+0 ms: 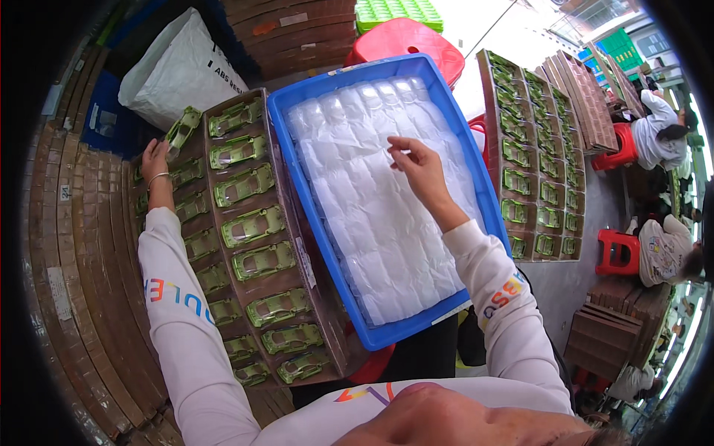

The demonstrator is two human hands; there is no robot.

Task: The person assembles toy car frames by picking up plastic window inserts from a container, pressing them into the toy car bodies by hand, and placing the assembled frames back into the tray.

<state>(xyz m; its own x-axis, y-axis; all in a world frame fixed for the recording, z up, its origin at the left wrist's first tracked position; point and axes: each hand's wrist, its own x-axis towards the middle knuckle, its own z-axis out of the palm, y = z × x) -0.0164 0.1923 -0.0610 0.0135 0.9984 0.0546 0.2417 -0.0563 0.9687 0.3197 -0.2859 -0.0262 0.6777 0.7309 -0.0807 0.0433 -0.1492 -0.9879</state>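
At the far left, my left hand (pixel 156 160) grips a green toy car shell (pixel 183 128) by its lower end, tilted above a brown divided tray (pixel 277 353). Rows of similar green car shells (pixel 244 184) fill that tray's compartments. My right hand (pixel 418 169) hovers over a blue plastic crate (pixel 279 119), fingers loosely bent and apart, with nothing visible in them. White, translucent wrapped packets (pixel 372 230) lie in close rows inside the crate.
A second divided tray (pixel 530 160) of green shells stands to the right. Stacked brown trays (pixel 89 275) line the left side. Behind are a white sack (pixel 175 74) and a red stool (pixel 409 41). Co-workers (pixel 658 134) sit at the far right near red stools (pixel 619 251).
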